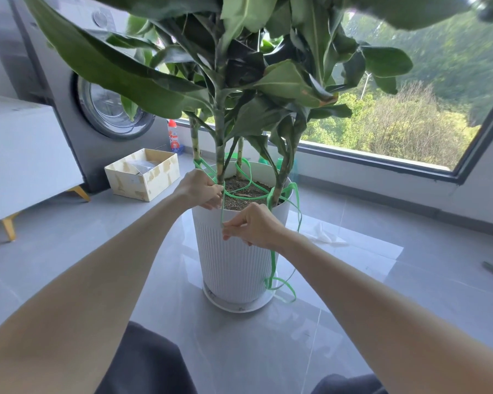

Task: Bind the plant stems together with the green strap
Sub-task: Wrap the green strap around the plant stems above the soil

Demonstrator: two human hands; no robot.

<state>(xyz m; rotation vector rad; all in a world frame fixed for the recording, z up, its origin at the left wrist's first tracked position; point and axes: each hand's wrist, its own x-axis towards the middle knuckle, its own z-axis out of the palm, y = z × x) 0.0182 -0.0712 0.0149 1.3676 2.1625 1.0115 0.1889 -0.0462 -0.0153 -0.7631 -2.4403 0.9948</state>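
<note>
The person is wearing dark charcoal trousers (147, 362) of soft matte cloth, which are showing over the left knee (154, 345) and the right knee (349, 385) at the bottom edge, while the left forearm (97, 265), right forearm (367, 294), left hand (201, 191) and right hand (258, 226) are showing bare.

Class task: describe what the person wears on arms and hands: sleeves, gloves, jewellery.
Left hand and right hand are gloveless, with no ring, watch or bracelet showing. The left arm and right arm are uncovered throughout; no sleeve appears.
</note>
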